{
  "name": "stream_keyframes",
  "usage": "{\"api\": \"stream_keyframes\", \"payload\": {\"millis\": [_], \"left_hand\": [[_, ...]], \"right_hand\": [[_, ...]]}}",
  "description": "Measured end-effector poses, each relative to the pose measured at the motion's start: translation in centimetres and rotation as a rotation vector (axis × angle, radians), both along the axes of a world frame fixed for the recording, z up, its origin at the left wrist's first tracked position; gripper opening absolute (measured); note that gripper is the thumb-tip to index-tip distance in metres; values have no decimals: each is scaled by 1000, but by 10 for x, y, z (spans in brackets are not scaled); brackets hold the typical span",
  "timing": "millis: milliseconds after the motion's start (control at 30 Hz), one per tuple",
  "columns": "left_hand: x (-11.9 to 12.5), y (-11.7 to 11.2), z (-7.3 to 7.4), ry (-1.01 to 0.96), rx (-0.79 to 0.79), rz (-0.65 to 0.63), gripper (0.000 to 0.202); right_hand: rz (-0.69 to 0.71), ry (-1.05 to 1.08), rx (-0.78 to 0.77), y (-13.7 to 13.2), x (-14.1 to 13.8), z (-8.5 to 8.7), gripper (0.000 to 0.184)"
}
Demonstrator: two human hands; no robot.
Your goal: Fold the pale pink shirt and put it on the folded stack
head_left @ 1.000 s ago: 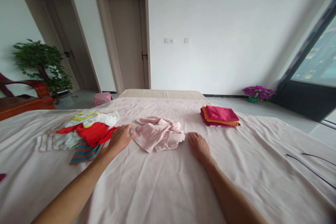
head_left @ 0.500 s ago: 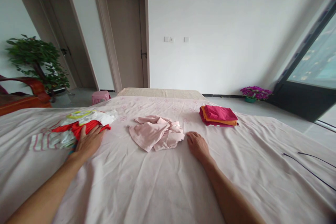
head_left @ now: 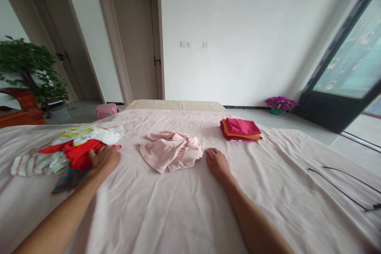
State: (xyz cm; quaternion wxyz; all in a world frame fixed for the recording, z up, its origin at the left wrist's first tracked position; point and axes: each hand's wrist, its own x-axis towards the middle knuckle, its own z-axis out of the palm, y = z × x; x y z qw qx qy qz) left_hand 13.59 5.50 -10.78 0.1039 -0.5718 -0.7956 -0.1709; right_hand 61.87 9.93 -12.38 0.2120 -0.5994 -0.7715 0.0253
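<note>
My left hand [head_left: 104,158] lies on the edge of a heap of mixed clothes [head_left: 59,152], its fingers curled onto a red garment [head_left: 79,154]. A crumpled pale pink garment [head_left: 169,152] sits in the middle of the bed. Just to its right, my right hand [head_left: 216,162] rests flat on the pink sheet [head_left: 190,210], fingers stretched out and holding nothing. Further back on the right is a folded stack of crimson and orange cloths [head_left: 239,129].
A black cable [head_left: 342,184] trails over the bed's right side. Beyond the bed are a pink stool [head_left: 106,110], a potted green tree [head_left: 28,69], a wooden chair [head_left: 18,109], two doors, a purple flower pot [head_left: 279,104] and a glass door.
My left hand left the pink garment, swung left to the clothes heap, and now curls onto the red garment. The right hand has stayed put. The view has shifted slightly right.
</note>
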Motion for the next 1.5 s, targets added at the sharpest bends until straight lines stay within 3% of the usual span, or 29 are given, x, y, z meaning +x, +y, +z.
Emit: {"api": "stream_keyframes", "payload": {"millis": [67, 167, 267, 400, 533, 700, 867, 1000, 1167, 1333, 1500], "left_hand": [[35, 7, 4, 16, 48, -92, 40], [88, 10, 6, -148, 2, -398, 49], [127, 7, 0, -261, -14, -625, 56], [150, -1, -14, -232, -10, -704, 58], [154, -5, -20, -211, 83, -661, 31], [148, -6, -18, -377, 162, -499, 22], [139, -11, -10, -736, 290, -314, 26], [132, -19, -2, -827, 430, -292, 26], [123, -24, 0, -741, 432, -297, 24], [121, -23, -8, -514, 240, -440, 29], [118, -18, -21, -276, 97, -578, 29]], "right_hand": [[-2, -4, -1, 0, 0, 0, 32], [3, -3, 7, -1, -1, 1, 32], [12, 5, 2, -3, -1, 3, 32], [36, 39, -11, -4, -2, 6, 32], [98, 74, 0, -9, -3, 11, 36], [296, 42, 92, -20, -12, 20, 53], [298, 51, -14, -22, -17, 23, 38], [268, 174, 89, -25, -11, 21, 26], [136, 353, 214, -27, 3, 23, 18], [37, 488, 100, -26, 9, 24, 21], [2, 680, 11, -14, 7, 29, 37]]}}
